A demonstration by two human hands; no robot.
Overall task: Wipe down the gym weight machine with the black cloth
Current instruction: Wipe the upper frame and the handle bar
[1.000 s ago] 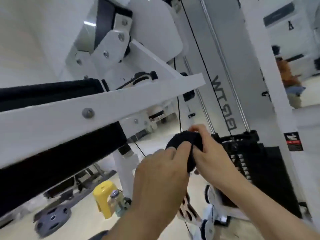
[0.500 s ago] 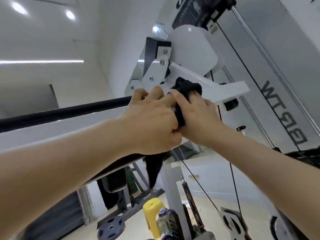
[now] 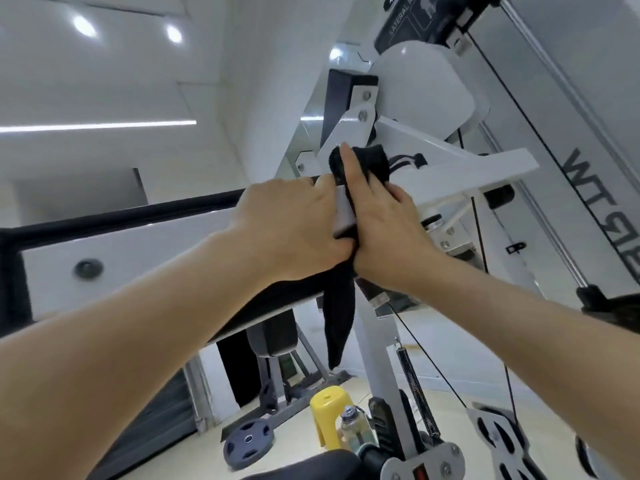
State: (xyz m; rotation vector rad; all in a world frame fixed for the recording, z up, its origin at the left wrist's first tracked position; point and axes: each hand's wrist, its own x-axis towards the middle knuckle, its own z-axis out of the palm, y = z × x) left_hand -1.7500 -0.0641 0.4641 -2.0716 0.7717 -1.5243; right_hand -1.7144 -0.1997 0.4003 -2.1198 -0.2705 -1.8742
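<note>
The white weight machine's lever arm runs from the left to its pivot bracket, with black padding along its top and underside. The black cloth is bunched on the arm just below that bracket, and a long tail of it hangs down under my hands. My right hand lies over the cloth with fingers pressing it onto the arm. My left hand clasps the arm beside it, thumb against the cloth's lower part.
A white arm end juts right of my hands. Black cables and chrome guide rods run down the right side. On the floor stand a yellow stool, a clear bottle and a grey weight plate.
Both hands rose with the cloth from in front of the weight stack to the lever arm. Since half a second ago my right hand has slid along the arm toward the bracket.
</note>
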